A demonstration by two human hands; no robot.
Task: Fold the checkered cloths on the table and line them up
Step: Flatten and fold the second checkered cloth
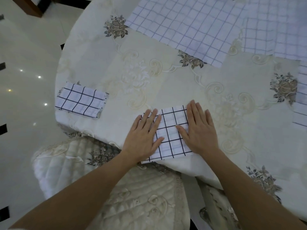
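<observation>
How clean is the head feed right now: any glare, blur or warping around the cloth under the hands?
Head view: soft, even light, faint shadows by the left hand and right hand; the folded cloth under them is sharp; glare spots only on the glossy floor at left; wide-angle warping bows the table edge; the far unfolded cloth looks paler, softer.

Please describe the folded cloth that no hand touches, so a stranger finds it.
Find the round table with the cream flowered cover. At its left edge lies a small folded cloth, white with dark grid lines. The other folded cloth lies under the left hand and right hand; the far cloths lie unfolded, with paler lines.
</observation>
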